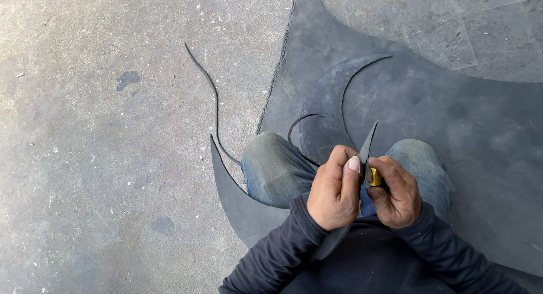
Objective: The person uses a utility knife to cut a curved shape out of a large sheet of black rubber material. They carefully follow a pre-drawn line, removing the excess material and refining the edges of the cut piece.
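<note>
My left hand (pixel 335 187) pinches a thin, dark, curved rubber piece (pixel 369 142) that stands on edge between my knees, its pointed tip sticking up past my thumb. My right hand (pixel 397 191) is closed around a small yellow-handled knife (pixel 375 177) pressed against that piece's right face. Both hands sit close together above my lap, over my blue jeans. The lower end of the rubber piece runs down under my left wrist.
A large dark rubber sheet (pixel 452 118) with curved cutouts covers the concrete floor on the right. A crescent-shaped offcut (pixel 325 101) lies on it ahead of my knees. A long thin rubber strip (pixel 215 101) curls over bare concrete (pixel 102 147) to the left.
</note>
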